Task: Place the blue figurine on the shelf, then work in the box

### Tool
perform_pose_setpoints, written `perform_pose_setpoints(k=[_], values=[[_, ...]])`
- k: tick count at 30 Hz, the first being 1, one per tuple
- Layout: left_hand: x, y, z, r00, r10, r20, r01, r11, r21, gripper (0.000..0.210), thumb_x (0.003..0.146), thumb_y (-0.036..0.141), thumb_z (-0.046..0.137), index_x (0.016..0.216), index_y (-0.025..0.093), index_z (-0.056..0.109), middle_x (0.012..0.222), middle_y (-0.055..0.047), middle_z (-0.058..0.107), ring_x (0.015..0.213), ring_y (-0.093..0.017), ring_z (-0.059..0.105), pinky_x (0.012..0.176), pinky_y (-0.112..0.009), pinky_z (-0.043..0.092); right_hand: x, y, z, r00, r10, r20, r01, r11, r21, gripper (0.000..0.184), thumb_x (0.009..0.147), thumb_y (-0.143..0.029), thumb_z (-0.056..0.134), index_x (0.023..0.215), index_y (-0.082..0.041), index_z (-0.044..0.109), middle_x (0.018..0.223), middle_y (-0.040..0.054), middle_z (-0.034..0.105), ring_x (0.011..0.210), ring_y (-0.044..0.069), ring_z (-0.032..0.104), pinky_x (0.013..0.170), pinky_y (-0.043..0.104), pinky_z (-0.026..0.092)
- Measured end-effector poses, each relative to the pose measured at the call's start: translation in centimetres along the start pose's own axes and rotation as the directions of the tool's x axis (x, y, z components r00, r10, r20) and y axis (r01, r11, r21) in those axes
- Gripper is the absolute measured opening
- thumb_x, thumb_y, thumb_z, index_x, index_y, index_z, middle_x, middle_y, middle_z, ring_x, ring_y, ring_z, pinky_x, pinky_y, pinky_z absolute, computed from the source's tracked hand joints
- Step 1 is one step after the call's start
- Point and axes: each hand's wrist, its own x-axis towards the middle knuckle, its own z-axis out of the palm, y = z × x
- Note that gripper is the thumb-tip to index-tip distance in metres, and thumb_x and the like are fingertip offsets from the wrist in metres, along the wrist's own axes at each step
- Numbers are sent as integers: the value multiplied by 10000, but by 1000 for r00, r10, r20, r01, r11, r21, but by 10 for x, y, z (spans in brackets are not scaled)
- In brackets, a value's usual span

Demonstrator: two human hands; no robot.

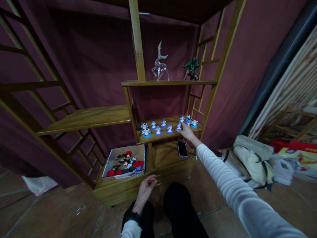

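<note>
My right hand [187,131] reaches onto the middle shelf, fingers closed around a small purple-and-white figurine [179,126] on a round base. Around it on that shelf stand more small figurines: a purple one [169,129] just to the left, another purple one [158,131] farther left, and a blue-based one [194,123] to the right. My left hand [146,187] hangs above my knee in front of the cabinet's low base, its fingers loosely curled, with nothing visible in them.
An open cardboard box [142,153] of red-and-black figures sits on the lower shelf, with a phone [182,149] to its right. A clear deer ornament [159,66] and a dark green figure [191,68] stand above. Bags [252,158] lie on the floor at right.
</note>
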Motion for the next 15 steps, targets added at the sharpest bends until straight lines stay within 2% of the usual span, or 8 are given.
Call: perform_pose_setpoints(k=[5,11,15], values=[[-3,3,-2,1000,-8,6,8,1000,-19,457,585,420,712,935,127,679,809,-80,675,777,-188,612,765,-313,470,-4,-7,1,1000,11,-22,-13,992,-124,585,714,-242,606,1273,-172,449,1122,118,606,1003,232,581,924,392,427],[-6,10,-4,1000,-3,3,3,1000,-11,455,594,431,700,939,135,679,786,-68,673,773,-188,609,780,-319,463,-7,-8,0,999,26,-23,-28,995,-92,632,708,-293,617,1298,-187,415,1107,96,605,971,219,586,912,389,433],[-5,7,-4,1000,-1,-1,1,1000,-23,478,574,449,705,931,132,680,776,-66,667,761,-185,606,763,-312,467,-16,-15,-3,997,-23,-73,18,997,-69,641,715,-293,605,1308,-170,393,1149,108,571,1051,228,541,950,392,400]])
